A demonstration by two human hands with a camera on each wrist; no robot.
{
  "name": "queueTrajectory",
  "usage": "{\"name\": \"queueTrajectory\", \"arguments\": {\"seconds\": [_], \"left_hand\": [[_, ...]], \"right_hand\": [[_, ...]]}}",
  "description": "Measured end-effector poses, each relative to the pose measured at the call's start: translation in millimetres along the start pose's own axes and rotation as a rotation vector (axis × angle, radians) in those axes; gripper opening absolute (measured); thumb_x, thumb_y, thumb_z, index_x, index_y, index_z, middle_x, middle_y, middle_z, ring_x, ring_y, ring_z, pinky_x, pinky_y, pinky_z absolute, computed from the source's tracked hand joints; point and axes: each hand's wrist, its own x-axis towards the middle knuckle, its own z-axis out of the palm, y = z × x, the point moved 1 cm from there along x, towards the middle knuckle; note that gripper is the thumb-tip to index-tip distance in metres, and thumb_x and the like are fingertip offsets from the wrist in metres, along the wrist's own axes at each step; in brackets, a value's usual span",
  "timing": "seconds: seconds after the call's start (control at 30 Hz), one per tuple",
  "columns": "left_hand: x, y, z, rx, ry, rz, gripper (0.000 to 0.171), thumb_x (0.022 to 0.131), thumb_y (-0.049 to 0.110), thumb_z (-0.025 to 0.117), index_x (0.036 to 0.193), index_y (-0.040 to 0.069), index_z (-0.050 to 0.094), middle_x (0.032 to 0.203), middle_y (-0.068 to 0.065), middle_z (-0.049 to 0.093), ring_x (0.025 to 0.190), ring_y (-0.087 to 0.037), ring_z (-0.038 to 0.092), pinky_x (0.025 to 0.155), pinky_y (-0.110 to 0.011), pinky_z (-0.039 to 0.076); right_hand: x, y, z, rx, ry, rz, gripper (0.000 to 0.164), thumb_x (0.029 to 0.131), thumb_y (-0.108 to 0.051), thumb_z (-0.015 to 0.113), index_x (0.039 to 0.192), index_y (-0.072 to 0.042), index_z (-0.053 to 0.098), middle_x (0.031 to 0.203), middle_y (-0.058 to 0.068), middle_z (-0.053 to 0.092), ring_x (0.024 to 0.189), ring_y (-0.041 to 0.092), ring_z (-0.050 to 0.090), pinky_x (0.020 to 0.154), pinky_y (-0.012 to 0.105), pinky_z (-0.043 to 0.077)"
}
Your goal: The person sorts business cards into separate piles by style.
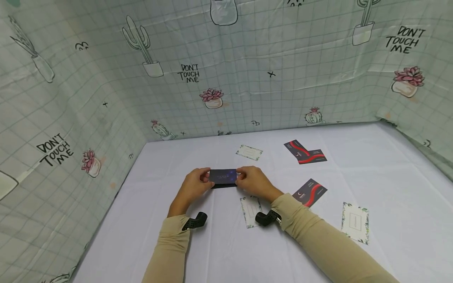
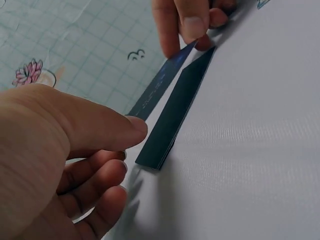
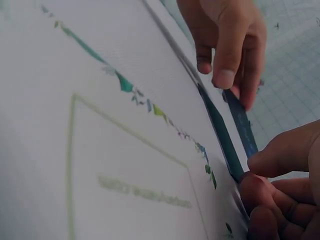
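Note:
Between both hands is a dark blue card (image 1: pixel 223 176) with small pale print and a bluish glow at its right end. My left hand (image 1: pixel 194 183) pinches its left edge, and my right hand (image 1: pixel 257 181) pinches the right edge. In the left wrist view the card (image 2: pixel 162 82) is tilted up, apart from a dark card or thin stack (image 2: pixel 175 112) lying on the cloth just nearer to me. Nearest my right wrist lies a white card with a leafy border (image 1: pixel 250 212), partly covered by that wrist's black camera in the head view.
On the white cloth (image 1: pixel 219 251) lie two overlapping grey-and-red cards (image 1: pixel 313 156) at the back right and another grey-and-red card (image 1: pixel 311 192) partly behind my right forearm. Leafy-bordered white cards lie at the back (image 1: pixel 249 152) and far right (image 1: pixel 355 223). Patterned fabric (image 1: pixel 240 51) walls the table.

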Motion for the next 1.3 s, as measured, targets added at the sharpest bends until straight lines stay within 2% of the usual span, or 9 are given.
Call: {"name": "queueTrajectory", "arguments": {"seconds": [0.1, 0.4, 0.57, 0.77, 0.97, 1.1, 1.3], "left_hand": [[0.0, -2.4, 1.0, 0.040, -0.009, -0.005, 0.056, 0.085, 0.006, 0.077, 0.137, -0.003, 0.058, 0.105, -0.008, 0.061, 0.093, -0.019, 0.057, 0.084, -0.034, 0.046], [-1.6, -4.4, 3.1, 0.116, -0.048, 0.029, 0.051, 0.086, 0.006, 0.075, 0.133, -0.007, 0.060, 0.092, -0.006, 0.055, 0.083, -0.018, 0.050, 0.079, -0.034, 0.042], [0.8, -3.1, 4.6, 0.156, -0.057, 0.069, 0.048, 0.086, 0.007, 0.075, 0.130, -0.008, 0.061, 0.090, -0.005, 0.054, 0.081, -0.017, 0.049, 0.078, -0.035, 0.043], [2.1, -2.0, 4.4, 0.184, -0.062, 0.098, 0.043, 0.086, 0.007, 0.074, 0.125, -0.008, 0.063, 0.088, -0.005, 0.054, 0.081, -0.017, 0.049, 0.078, -0.035, 0.043], [2.9, -4.1, 4.8, 0.189, -0.074, 0.075, 0.042, 0.086, 0.012, 0.077, 0.122, -0.005, 0.064, 0.090, -0.005, 0.053, 0.081, -0.017, 0.048, 0.076, -0.034, 0.041], [3.9, -5.9, 5.4, 0.194, -0.076, 0.046, 0.048, 0.085, 0.015, 0.080, 0.126, -0.004, 0.064, 0.091, -0.004, 0.054, 0.082, -0.017, 0.049, 0.076, -0.034, 0.042], [0.9, -6.1, 3.8, 0.185, -0.066, 0.025, 0.047, 0.085, 0.015, 0.079, 0.125, -0.004, 0.065, 0.091, -0.004, 0.055, 0.082, -0.018, 0.050, 0.078, -0.036, 0.043]], "right_hand": [[1.4, -2.1, 2.0, -0.015, -0.004, 0.026, 0.040, 0.087, -0.007, 0.066, 0.124, 0.006, 0.067, 0.092, 0.006, 0.067, 0.066, 0.013, 0.051, 0.061, 0.029, 0.042], [2.5, -4.7, 2.9, -0.095, -0.013, 0.032, 0.039, 0.082, -0.008, 0.069, 0.119, 0.005, 0.069, 0.096, 0.009, 0.068, 0.074, 0.017, 0.054, 0.069, 0.031, 0.043], [3.3, -6.2, -0.2, -0.133, -0.013, 0.037, 0.040, 0.083, -0.010, 0.072, 0.120, 0.005, 0.069, 0.086, 0.004, 0.065, 0.073, 0.016, 0.054, 0.069, 0.031, 0.044], [5.3, -7.1, -0.2, -0.176, -0.027, 0.065, 0.044, 0.083, -0.012, 0.072, 0.123, 0.005, 0.068, 0.077, -0.001, 0.060, 0.067, 0.014, 0.053, 0.062, 0.028, 0.042], [5.2, -8.0, 0.3, -0.210, -0.019, 0.058, 0.041, 0.083, -0.012, 0.071, 0.121, 0.004, 0.069, 0.076, 0.000, 0.059, 0.067, 0.015, 0.052, 0.061, 0.028, 0.040], [4.4, -7.3, 1.8, -0.210, -0.025, 0.052, 0.041, 0.084, -0.013, 0.071, 0.122, 0.004, 0.068, 0.075, -0.001, 0.058, 0.065, 0.013, 0.052, 0.060, 0.028, 0.040], [3.5, -5.4, 5.0, -0.194, -0.021, 0.038, 0.041, 0.084, -0.012, 0.071, 0.121, 0.004, 0.069, 0.074, -0.002, 0.059, 0.064, 0.012, 0.052, 0.059, 0.028, 0.041]]}}
